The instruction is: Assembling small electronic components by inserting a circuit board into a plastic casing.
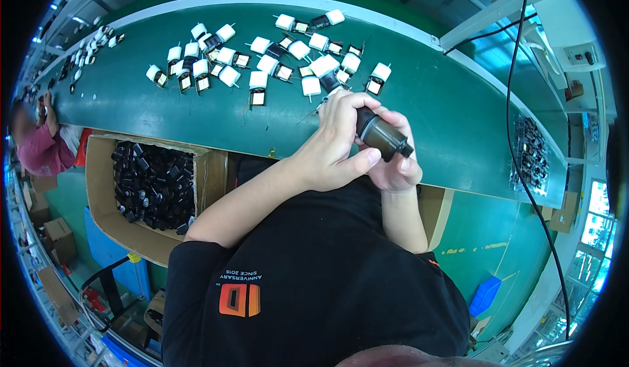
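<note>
Over the green work table, both my hands are closed around a dark, smoky, translucent cylinder with a narrow black tip pointing toward my lower right. My left hand wraps its left side, thumb stretched along it. On the other side, my right hand grips it with curled fingers. A white-capped dark part shows just beyond my left fingers; whether it joins the cylinder I cannot tell. Several small white-and-black parts with thin wires, such as one white-capped piece, lie scattered farther away.
At left, a cardboard box holds many black parts. A person in a pink top sits at the table's far left. Clear bags of dark parts lie at right. A black cable hangs down at right; a blue bin is below.
</note>
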Demonstrator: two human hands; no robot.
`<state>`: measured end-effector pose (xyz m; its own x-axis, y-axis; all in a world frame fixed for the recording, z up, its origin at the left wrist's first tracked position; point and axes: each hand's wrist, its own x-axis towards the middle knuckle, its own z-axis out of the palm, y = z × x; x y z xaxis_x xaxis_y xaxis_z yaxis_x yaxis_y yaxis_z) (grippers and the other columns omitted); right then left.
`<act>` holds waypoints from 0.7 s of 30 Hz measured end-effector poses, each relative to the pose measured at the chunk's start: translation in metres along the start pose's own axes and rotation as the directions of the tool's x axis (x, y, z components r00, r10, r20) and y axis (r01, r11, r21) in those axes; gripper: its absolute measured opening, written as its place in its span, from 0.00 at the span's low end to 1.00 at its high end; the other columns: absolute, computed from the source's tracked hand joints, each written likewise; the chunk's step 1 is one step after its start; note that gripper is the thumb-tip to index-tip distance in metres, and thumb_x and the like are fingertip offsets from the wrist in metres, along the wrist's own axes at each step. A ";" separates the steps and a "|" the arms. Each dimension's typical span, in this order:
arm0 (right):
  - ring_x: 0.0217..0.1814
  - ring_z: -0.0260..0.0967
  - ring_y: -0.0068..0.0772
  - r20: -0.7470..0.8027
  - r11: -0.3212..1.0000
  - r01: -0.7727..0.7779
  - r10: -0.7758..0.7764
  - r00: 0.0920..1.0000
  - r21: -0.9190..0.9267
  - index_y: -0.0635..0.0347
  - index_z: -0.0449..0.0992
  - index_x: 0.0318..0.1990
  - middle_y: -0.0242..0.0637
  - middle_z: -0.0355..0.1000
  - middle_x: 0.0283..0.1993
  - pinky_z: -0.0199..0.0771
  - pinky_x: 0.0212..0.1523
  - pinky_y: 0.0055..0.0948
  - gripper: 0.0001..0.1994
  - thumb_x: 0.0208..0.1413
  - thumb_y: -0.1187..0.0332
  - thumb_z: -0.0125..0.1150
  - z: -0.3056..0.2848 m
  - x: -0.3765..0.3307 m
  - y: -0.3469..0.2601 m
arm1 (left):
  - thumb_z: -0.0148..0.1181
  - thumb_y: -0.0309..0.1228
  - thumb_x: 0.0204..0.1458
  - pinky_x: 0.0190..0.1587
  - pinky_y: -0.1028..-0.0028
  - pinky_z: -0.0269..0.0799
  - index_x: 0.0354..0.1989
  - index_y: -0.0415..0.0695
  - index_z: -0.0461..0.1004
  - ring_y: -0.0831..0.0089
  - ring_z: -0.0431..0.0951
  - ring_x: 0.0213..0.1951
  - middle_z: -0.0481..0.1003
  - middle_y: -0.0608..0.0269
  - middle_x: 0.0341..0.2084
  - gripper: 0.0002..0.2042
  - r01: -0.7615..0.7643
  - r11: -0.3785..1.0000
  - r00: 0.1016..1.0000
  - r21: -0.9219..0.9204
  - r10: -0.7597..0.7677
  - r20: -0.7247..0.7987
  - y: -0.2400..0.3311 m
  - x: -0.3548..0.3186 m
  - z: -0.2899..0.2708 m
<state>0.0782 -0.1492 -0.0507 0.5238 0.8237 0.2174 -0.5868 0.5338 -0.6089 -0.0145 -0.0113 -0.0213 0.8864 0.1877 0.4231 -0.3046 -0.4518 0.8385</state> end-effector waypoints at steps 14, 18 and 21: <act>0.57 0.66 0.36 0.036 0.944 0.051 -0.042 0.998 -0.327 0.62 0.68 0.52 0.42 0.64 0.53 0.67 0.60 0.35 0.30 0.39 0.69 0.75 0.019 0.025 0.017 | 0.55 0.47 0.42 0.58 0.59 0.53 0.56 0.38 0.54 0.54 0.60 0.51 0.59 0.47 0.47 0.36 0.032 0.999 0.998 -0.013 -0.033 -0.049 -0.006 -0.009 -0.029; 0.56 0.65 0.35 -0.023 0.906 0.140 -0.163 0.986 -0.399 0.63 0.67 0.53 0.41 0.65 0.51 0.65 0.60 0.34 0.34 0.38 0.64 0.78 0.019 0.032 0.027 | 0.56 0.46 0.41 0.57 0.61 0.54 0.55 0.39 0.55 0.54 0.61 0.50 0.59 0.48 0.46 0.35 0.016 0.999 0.998 -0.042 -0.018 -0.058 -0.011 -0.004 -0.032; 0.53 0.65 0.33 0.076 0.918 0.171 -0.154 0.985 -0.359 0.63 0.68 0.51 0.41 0.65 0.50 0.65 0.58 0.33 0.33 0.37 0.63 0.78 0.009 0.038 0.029 | 0.57 0.47 0.41 0.56 0.62 0.54 0.53 0.39 0.57 0.55 0.61 0.48 0.59 0.49 0.45 0.33 -0.006 0.998 0.998 -0.062 0.002 -0.069 -0.015 -0.002 -0.030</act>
<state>0.0753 -0.1009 -0.0531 0.5590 0.7440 0.3660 -0.2272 0.5620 -0.7953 -0.0219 0.0213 -0.0242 0.8595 0.2469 0.4475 -0.3311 -0.3981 0.8555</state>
